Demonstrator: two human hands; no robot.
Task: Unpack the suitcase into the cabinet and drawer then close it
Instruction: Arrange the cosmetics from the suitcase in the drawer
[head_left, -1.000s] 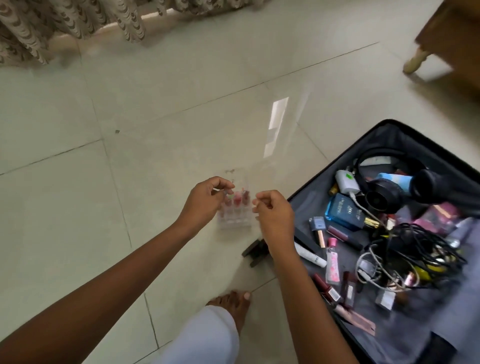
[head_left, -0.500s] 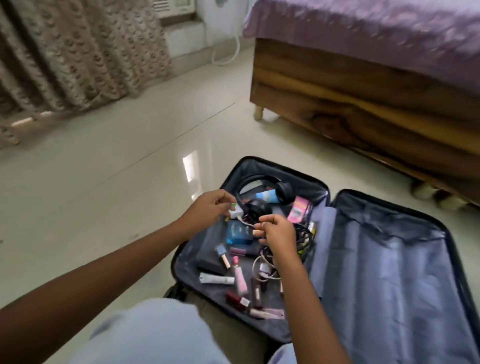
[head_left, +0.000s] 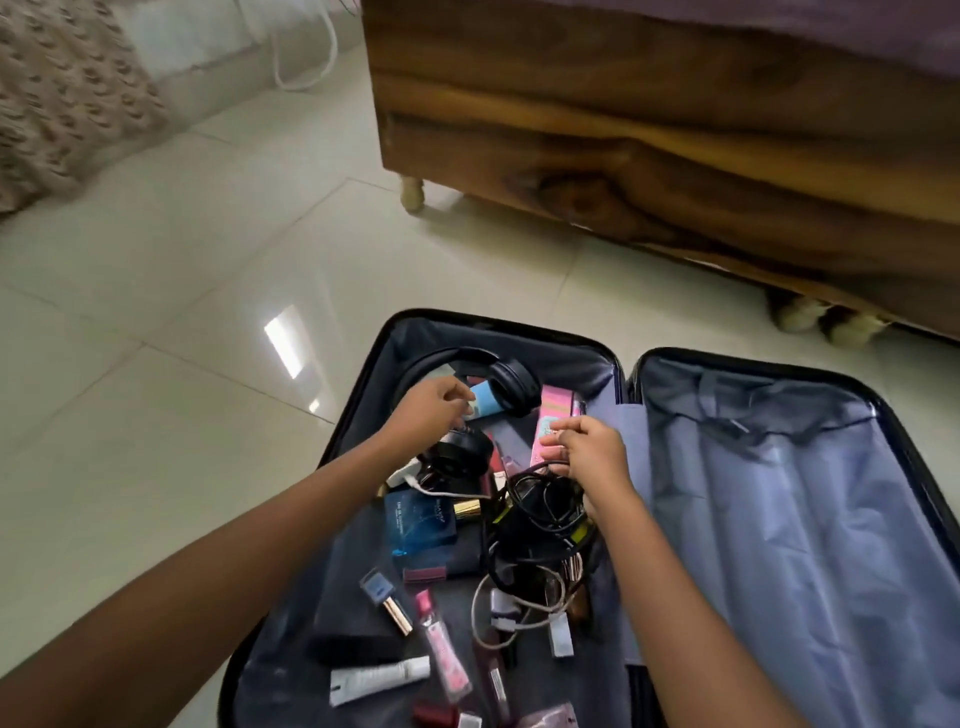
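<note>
Two curled hands: my left hand (head_left: 431, 410) at the blue tube (head_left: 485, 402), right hand (head_left: 589, 454) by the pink box (head_left: 553, 415). I cannot tell if either grips. Best to lift clear of the cables (head_left: 545, 514).

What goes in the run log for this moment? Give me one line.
suitcase: open on floor, items inside | left hand: above headphones, fingers curled, grasp unclear | right hand: above cables, beside pink box, grasp unclear

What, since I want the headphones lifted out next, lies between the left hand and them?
Little. The left hand is over the headphones. A light blue tube lies in the loop of their band, against the far ear cup, right at the fingertips. A white charger with its cable rests beside the nearer cup.
</note>
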